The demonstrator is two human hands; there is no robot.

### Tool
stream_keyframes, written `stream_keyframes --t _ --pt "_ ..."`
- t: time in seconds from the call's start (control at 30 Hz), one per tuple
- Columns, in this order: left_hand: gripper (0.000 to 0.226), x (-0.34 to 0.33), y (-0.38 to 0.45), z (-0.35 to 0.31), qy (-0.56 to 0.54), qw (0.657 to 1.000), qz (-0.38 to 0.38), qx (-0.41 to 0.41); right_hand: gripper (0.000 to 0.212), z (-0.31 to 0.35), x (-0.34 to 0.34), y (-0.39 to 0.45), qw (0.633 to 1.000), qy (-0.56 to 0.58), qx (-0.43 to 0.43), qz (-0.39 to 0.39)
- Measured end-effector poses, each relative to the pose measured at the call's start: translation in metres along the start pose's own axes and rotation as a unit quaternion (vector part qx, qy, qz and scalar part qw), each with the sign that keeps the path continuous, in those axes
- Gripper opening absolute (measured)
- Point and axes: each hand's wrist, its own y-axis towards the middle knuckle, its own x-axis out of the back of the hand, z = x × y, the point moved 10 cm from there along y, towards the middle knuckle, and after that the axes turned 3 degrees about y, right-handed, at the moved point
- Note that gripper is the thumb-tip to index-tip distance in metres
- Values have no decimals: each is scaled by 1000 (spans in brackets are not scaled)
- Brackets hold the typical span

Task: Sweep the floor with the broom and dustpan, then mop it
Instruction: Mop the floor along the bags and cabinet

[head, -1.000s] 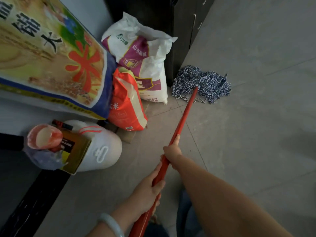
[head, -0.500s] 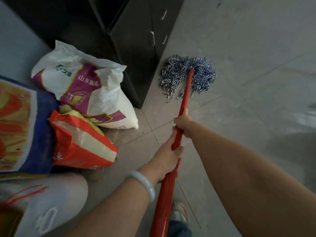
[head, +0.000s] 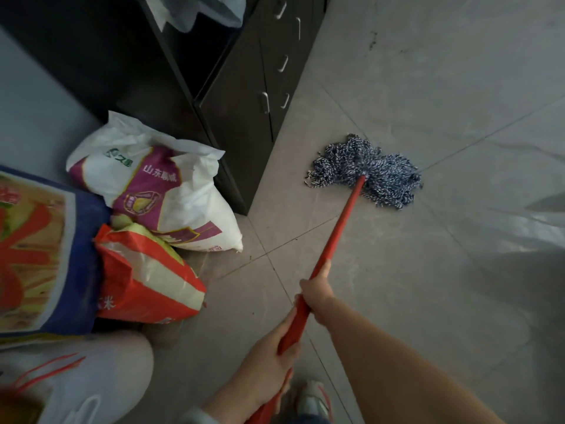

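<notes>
A mop with a red handle (head: 342,221) and a blue-and-white string head (head: 370,171) lies head-down on the grey tiled floor (head: 428,102), right of a dark cabinet. My right hand (head: 316,293) grips the handle higher up the shaft, thumb along it. My left hand (head: 269,362) grips the handle lower down, closer to my body. The string head is spread flat on the tiles. No broom or dustpan is in view.
A dark cabinet (head: 244,96) with small handles stands at the upper middle. Against it lean a white-and-purple sack (head: 159,191), an orange sack (head: 143,276) and a large blue-edged sack (head: 39,255). A white bag (head: 76,381) sits bottom left. My shoe (head: 313,399) shows below.
The mop head has moved from beside the sacks and cabinet foot out to the right onto open tiles. Both hands kept their grip on the handle. The view has shifted rightward.
</notes>
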Motion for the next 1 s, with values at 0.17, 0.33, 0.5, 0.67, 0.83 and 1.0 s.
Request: stream_keyframes --t 0.17,0.33,0.5,0.67,0.83,1.0 --pt "62 50 -49 33 21 997 -69 31 93 -14 -86 -29 997 -24 7 72" --pt "66 67 -71 43 12 993 -105 57 90 -5 -126 -51 988 -77 27 134" --pt "67 48 -78 20 -8 997 -64 49 87 -3 -96 -56 993 -55 38 93" --pt "69 -24 -79 4 30 999 25 37 85 -30 -11 -63 999 -25 37 25" --pt "68 -74 -76 1 74 993 92 16 78 -65 59 -70 999 -10 13 -31" --pt "68 -73 -73 13 115 988 104 9 68 -84 74 -73 993 73 51 -80"
